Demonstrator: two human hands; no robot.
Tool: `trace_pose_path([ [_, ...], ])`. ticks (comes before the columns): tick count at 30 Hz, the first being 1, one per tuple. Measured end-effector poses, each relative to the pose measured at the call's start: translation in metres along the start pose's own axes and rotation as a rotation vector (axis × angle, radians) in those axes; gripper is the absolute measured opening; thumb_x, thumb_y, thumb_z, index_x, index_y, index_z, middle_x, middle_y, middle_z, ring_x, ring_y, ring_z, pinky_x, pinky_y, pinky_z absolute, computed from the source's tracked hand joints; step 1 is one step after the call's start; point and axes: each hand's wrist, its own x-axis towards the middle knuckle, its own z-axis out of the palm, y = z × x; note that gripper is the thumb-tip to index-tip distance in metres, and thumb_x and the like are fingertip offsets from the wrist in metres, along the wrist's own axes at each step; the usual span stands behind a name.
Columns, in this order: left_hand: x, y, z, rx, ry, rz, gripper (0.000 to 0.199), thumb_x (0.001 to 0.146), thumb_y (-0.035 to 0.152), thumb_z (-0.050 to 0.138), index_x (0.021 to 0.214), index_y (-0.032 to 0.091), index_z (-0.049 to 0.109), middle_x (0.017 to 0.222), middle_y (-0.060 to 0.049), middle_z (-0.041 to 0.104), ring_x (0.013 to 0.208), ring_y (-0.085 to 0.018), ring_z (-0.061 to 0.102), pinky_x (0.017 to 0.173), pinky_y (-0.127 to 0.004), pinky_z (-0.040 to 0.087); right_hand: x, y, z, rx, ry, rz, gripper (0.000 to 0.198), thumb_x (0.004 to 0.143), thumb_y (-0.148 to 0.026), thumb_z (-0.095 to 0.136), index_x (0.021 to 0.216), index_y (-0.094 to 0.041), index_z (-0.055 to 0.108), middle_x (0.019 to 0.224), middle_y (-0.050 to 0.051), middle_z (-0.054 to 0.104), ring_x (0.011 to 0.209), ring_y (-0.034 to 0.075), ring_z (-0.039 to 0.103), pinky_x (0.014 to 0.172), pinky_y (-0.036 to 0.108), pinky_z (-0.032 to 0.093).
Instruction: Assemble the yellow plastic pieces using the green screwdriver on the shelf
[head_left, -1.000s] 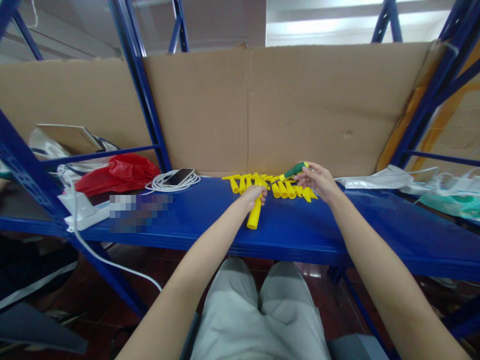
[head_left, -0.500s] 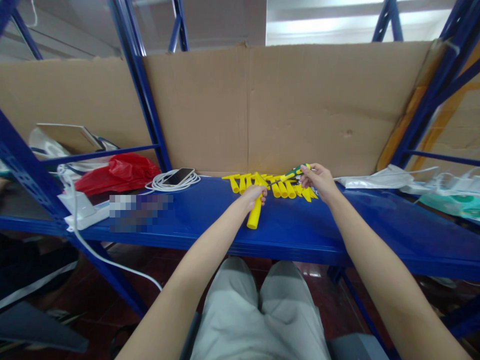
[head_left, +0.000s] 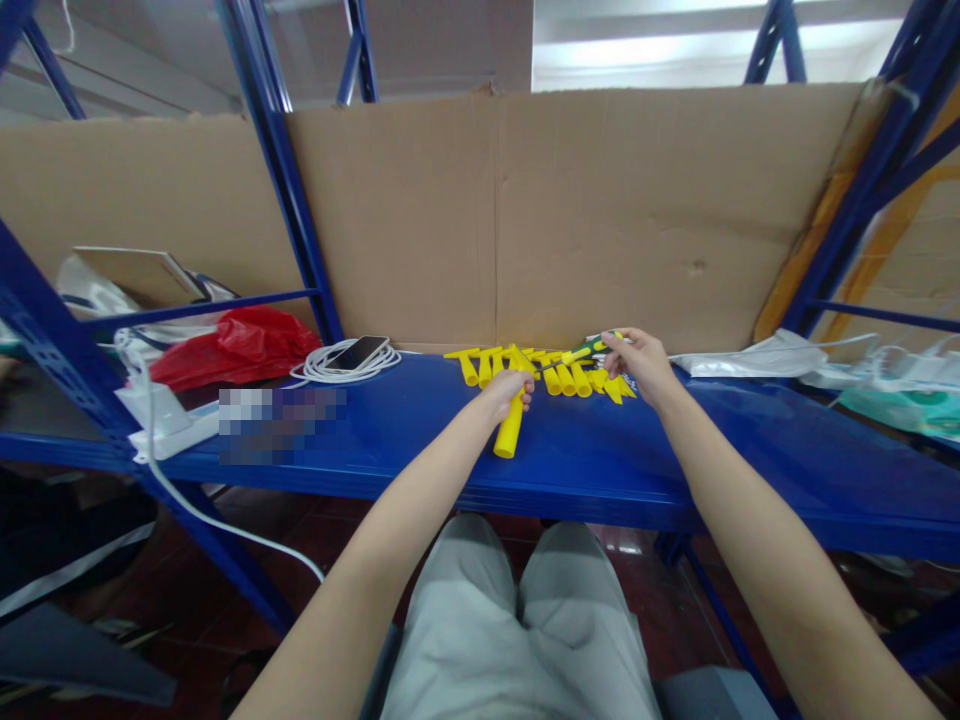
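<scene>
My left hand [head_left: 513,393] is wrapped round a yellow plastic tube-shaped part [head_left: 508,436], its wide end pointing toward me over the blue shelf [head_left: 420,420]. In my right hand [head_left: 636,362] is a green and yellow screwdriver [head_left: 587,349], gripped by its handle. The shaft slants down to the left and its tip meets the yellow part close to my left fingers; the exact contact is too small to make out. Behind both hands lie several similar yellow parts [head_left: 568,380] in a row, with smaller yellow pieces [head_left: 615,388] at the right end.
Cardboard [head_left: 600,220] stands along the back. To the left are a phone [head_left: 360,352] on a coiled white cable [head_left: 330,377], a red plastic bag [head_left: 236,345] and a white power strip [head_left: 176,430]. A white packet [head_left: 757,357] lies at right, near a blue upright [head_left: 847,215].
The screwdriver's handle has dipped very slightly and looks a little turned in my right hand. My left hand and the yellow part have stayed in place.
</scene>
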Motion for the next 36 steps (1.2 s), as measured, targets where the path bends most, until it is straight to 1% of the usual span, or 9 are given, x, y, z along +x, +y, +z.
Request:
trace_pose_path([
  [6,0.001,0.0,0.0,0.016,0.01,0.004,0.024,0.079,0.002,0.045,0.063,0.019,0.04,0.046,0.007,0.039,0.033,-0.004,0.032,0.039,-0.019,0.027,0.0,0.0,0.001,-0.02,0.029,0.006,0.044,0.064,-0.059,0.074,0.074,-0.02,0.055,0.045,-0.003,0.057,0.033,0.009,0.048,0.035,0.02,0.04],
  [10,-0.001,0.0,0.001,0.016,0.01,0.012,0.024,0.079,0.002,0.045,0.062,0.019,0.04,0.046,0.008,0.04,0.033,-0.004,0.032,0.039,-0.018,0.028,0.0,0.0,0.001,-0.008,0.047,0.018,0.046,0.063,-0.059,0.075,0.073,-0.019,0.055,0.045,-0.002,0.058,0.033,0.009,0.05,0.036,0.02,0.041],
  [16,-0.004,0.002,0.001,0.016,0.01,0.009,0.024,0.079,0.001,0.046,0.064,0.019,0.04,0.046,0.008,0.04,0.033,-0.004,0.032,0.039,-0.019,0.027,0.0,-0.001,0.002,-0.018,0.052,0.02,0.044,0.067,-0.058,0.074,0.072,-0.02,0.053,0.049,0.0,0.061,0.036,0.01,0.053,0.038,0.02,0.042],
  [22,-0.002,0.001,0.001,0.012,-0.001,0.013,0.023,0.081,0.002,0.044,0.066,0.019,0.04,0.046,0.008,0.041,0.033,-0.004,0.032,0.039,-0.018,0.027,0.0,0.0,0.004,-0.029,0.069,0.014,0.042,0.069,-0.057,0.072,0.071,-0.021,0.051,0.049,-0.001,0.061,0.038,0.011,0.055,0.038,0.02,0.041],
  [24,-0.002,0.0,0.001,0.003,-0.009,0.014,0.021,0.081,0.003,0.045,0.069,0.019,0.04,0.047,0.008,0.041,0.033,-0.004,0.032,0.04,-0.018,0.027,0.001,0.0,0.004,-0.03,0.091,0.008,0.04,0.07,-0.057,0.071,0.071,-0.021,0.051,0.05,0.0,0.061,0.04,0.012,0.057,0.039,0.02,0.042],
  [27,-0.001,0.0,0.001,-0.014,-0.017,0.019,0.021,0.082,0.004,0.046,0.071,0.02,0.039,0.048,0.009,0.041,0.033,-0.004,0.033,0.04,-0.018,0.027,0.003,0.001,0.0,-0.018,0.161,-0.016,0.037,0.072,-0.054,0.07,0.071,-0.022,0.051,0.049,-0.001,0.06,0.041,0.012,0.058,0.038,0.02,0.041],
  [31,-0.002,0.001,0.001,-0.015,-0.007,0.028,0.02,0.083,0.004,0.043,0.072,0.02,0.038,0.047,0.009,0.04,0.033,-0.004,0.033,0.04,-0.018,0.027,0.007,0.0,-0.009,0.001,0.259,-0.046,0.031,0.075,-0.049,0.067,0.069,-0.022,0.051,0.044,-0.002,0.055,0.039,0.013,0.055,0.038,0.021,0.04],
  [34,-0.002,0.002,0.001,-0.018,0.002,0.029,0.021,0.084,0.004,0.042,0.071,0.02,0.039,0.046,0.009,0.04,0.032,-0.004,0.033,0.04,-0.018,0.028,0.008,0.001,-0.014,-0.044,0.267,-0.04,0.028,0.076,-0.045,0.065,0.067,-0.023,0.051,0.041,-0.004,0.052,0.036,0.012,0.05,0.036,0.021,0.038],
  [36,-0.002,0.002,0.002,-0.028,0.02,0.027,0.021,0.084,0.004,0.043,0.071,0.02,0.039,0.047,0.008,0.041,0.033,-0.004,0.033,0.04,-0.018,0.028,0.008,0.002,-0.015,-0.101,0.251,-0.006,0.025,0.075,-0.043,0.064,0.067,-0.023,0.052,0.039,-0.003,0.051,0.035,0.011,0.048,0.035,0.021,0.036],
])
